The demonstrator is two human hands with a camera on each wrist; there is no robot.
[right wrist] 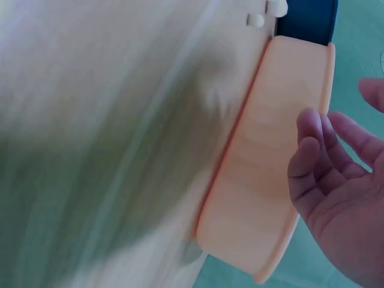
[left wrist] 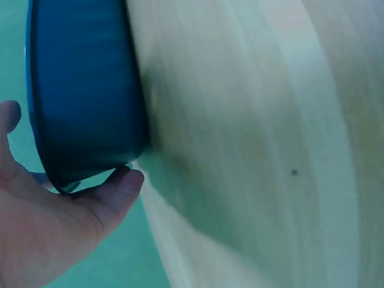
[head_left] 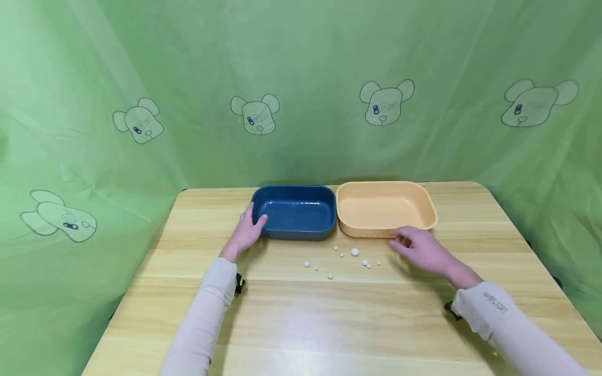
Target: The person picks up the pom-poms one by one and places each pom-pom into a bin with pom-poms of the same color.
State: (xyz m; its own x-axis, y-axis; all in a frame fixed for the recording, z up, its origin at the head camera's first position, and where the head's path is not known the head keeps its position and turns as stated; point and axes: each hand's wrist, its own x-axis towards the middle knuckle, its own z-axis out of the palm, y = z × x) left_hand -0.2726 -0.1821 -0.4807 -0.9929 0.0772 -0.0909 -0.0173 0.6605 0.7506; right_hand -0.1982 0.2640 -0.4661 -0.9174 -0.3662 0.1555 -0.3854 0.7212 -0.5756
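Observation:
In the head view, a dark blue bin (head_left: 296, 234) and a light orange bin (head_left: 371, 231) stand side by side at the back of the table. My left hand (head_left: 245, 232) is at the blue bin's left end, its fingers along the outside wall and its thumb (head_left: 262, 220) reaching over the rim. The left wrist view has those fingertips (left wrist: 129, 180) right at the blue end wall. By the front right of the orange bin is my right hand (head_left: 418, 249), fingers loosely bent, nothing held. Its fingertips (right wrist: 307, 123) overlap the orange wall in the right wrist view.
Several small white and pale yellow balls lie loose in front of the bins, among them a larger white ball (head_left: 355, 252) and a yellow ball (head_left: 330, 276). Behind the wooden table (head_left: 301, 324) hangs a green curtain (head_left: 310, 146) printed with bear heads.

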